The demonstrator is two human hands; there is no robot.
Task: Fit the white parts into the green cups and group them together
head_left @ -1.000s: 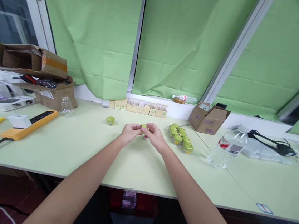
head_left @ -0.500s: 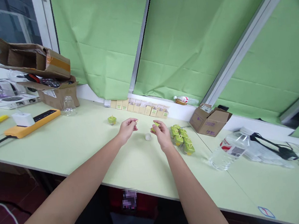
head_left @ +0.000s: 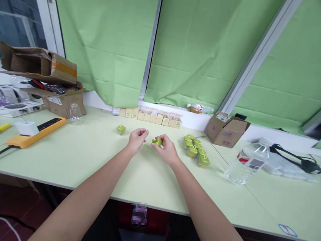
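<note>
My left hand (head_left: pixel 137 140) is held above the table, thumb and fingers pinched together around something small and pale that I cannot make out. Close by on its right, my right hand (head_left: pixel 166 150) grips a small, bent green piece (head_left: pixel 157 141) in its fingertips. The two hands are a little apart. Beyond my left hand stands a small clear cup with a green top (head_left: pixel 121 129) and a loop. Several similar green-topped cups (head_left: pixel 193 150) are grouped in rows to the right of my right hand.
A row of small tan boxes (head_left: pixel 150 116) lines the back of the table (head_left: pixel 144 184). To the right are an open carton (head_left: pixel 226 131) and a large clear bottle (head_left: pixel 246 163). On the left lie an orange power strip (head_left: pixel 38 132), a clear plastic container (head_left: pixel 75 114) and stacked cardboard boxes (head_left: pixel 65 102).
My right hand has moved left, closer to my left hand, and the green piece now shows a bent shape. The small white round object between the hands is out of sight.
</note>
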